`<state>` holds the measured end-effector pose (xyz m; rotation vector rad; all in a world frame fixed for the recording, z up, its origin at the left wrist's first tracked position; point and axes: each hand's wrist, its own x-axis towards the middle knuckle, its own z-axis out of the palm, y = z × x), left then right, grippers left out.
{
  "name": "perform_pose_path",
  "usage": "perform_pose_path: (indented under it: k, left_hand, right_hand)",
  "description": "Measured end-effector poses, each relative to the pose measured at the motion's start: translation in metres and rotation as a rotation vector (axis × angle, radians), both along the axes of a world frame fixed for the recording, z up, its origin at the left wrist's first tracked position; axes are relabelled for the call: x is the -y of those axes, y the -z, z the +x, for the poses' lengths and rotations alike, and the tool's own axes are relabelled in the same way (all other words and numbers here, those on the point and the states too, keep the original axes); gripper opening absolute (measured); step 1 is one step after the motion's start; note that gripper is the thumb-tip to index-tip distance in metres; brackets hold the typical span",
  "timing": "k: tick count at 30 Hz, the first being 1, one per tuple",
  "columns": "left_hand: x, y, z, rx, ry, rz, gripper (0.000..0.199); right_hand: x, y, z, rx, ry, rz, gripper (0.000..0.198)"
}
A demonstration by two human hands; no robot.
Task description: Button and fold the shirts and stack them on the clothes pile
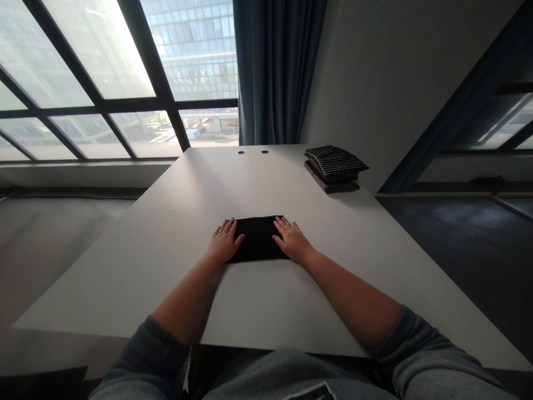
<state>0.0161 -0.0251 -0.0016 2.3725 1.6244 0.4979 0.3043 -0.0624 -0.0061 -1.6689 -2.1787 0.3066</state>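
Note:
A black folded cloth (259, 240) lies flat on the white table (266, 305) in front of me, its folded shape roughly rectangular. On its left edge rests my left hand (225, 240), open, the fingers stretched forward and the thumb reaching inward over the fabric. My right hand (291, 240) lies open on the right edge in the same way, palm down. Neither hand grips the cloth; both press or rest on top. The cloth's side edges are partly hidden under the hands.
A stack of folded fabric (333, 176), with a black white-striped piece (335, 160) on top, sits at the table's far right. Two round cable holes (265, 151) are near the far edge. A blue curtain (277, 72) and large windows (200, 50) stand beyond.

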Motion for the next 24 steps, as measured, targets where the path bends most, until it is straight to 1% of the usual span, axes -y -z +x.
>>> perform_pose_path:
  k: [4, 6, 9, 12, 17, 20, 24]
  left_hand:
    - [-0.013, 0.004, -0.011, 0.012, -0.193, -0.023, 0.066]
    - [-0.018, 0.006, -0.014, 0.016, -0.229, -0.051, 0.062]
    - [-0.022, 0.009, -0.013, 0.042, -0.185, -0.073, 0.056]
    - [-0.025, 0.01, -0.012, 0.086, -0.145, -0.057, 0.051]
    - [-0.029, 0.009, -0.013, 0.154, -0.106, -0.033, 0.046]
    - [-0.028, 0.007, -0.014, 0.234, -0.121, -0.045, 0.044]
    - [-0.022, 0.003, -0.014, 0.377, -0.134, -0.115, 0.046]
  right_hand:
    - [-0.012, 0.005, 0.012, -0.019, 0.171, 0.048, 0.063]
    - [-0.016, 0.007, 0.016, -0.021, 0.215, 0.028, 0.062]
    - [-0.02, 0.009, 0.019, -0.029, 0.167, 0.011, 0.056]
    - [-0.021, 0.009, 0.02, -0.095, 0.106, 0.022, 0.054]
    - [-0.02, 0.007, 0.017, -0.261, 0.124, 0.007, 0.054]
    - [-0.015, 0.003, 0.012, -0.377, 0.149, 0.009, 0.052]
    - [-0.008, -0.002, 0.008, -0.595, 0.085, 0.008, 0.049]
